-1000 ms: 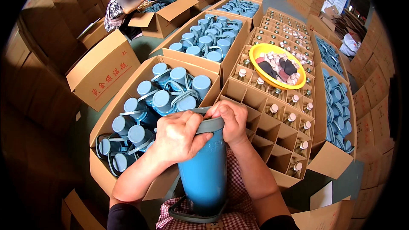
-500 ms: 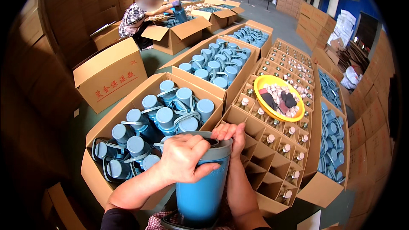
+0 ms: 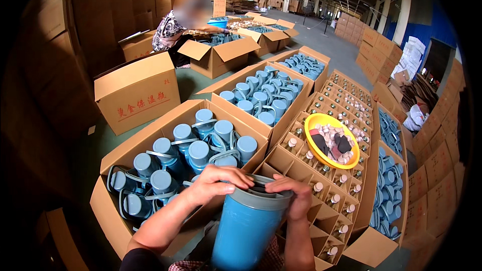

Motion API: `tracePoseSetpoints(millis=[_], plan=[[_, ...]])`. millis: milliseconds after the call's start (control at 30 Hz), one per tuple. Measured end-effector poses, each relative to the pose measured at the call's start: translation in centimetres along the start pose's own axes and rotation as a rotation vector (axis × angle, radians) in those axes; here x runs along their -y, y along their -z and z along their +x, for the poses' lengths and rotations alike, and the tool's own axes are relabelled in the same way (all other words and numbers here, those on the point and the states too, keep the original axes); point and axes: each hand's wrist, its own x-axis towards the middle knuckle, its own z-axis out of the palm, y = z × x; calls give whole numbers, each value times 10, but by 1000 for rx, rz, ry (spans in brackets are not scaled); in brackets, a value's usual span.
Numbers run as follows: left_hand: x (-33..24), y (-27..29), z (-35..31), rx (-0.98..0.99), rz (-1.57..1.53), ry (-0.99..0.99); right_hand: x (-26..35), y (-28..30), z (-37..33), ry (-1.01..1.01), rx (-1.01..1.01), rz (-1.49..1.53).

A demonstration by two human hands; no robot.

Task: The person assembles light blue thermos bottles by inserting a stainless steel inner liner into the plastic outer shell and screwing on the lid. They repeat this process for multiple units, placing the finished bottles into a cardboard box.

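Note:
Between my hands, in front of my lap, a blue thermos flask casing (image 3: 247,233) leans with its grey-rimmed open end up and to the right. My left hand (image 3: 213,184) is closed on the left side of the rim, fingers laid over the edge and thumb against the outside. Across from it, my right hand (image 3: 296,193) grips the right side, its fingertips hooked over the rim into the opening. What lies inside the casing is mostly hidden. Close beyond my left hand, several upside-down blue thermos casings (image 3: 199,153) with grey handles stand in an open carton (image 3: 103,221).
A divided carton (image 3: 279,164) holds glass bottles (image 3: 318,186) with pale caps. On it rests a yellow basin (image 3: 308,133) of small pale pieces and dark cloth. More cartons of blue parts (image 3: 385,178) stand right and ahead. A co-worker (image 3: 170,32) sits by cartons at far left.
The casing has tilted, its rim moving right and slightly down. My left fingers have flattened along the rim, and my right hand has shifted right and lower. The co-worker's arm has lowered.

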Motion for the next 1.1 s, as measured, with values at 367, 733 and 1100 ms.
tracePoseSetpoints(millis=[367,733,1100], plan=[[-24,-18,9,94,-1,-192,31,1,4,39,215,156],[75,-101,-64,-70,-663,700,174,-28,20,-493,362,-780],[7,-107,-142,-362,-69,520,154,-15,5,-518,326,-414]])
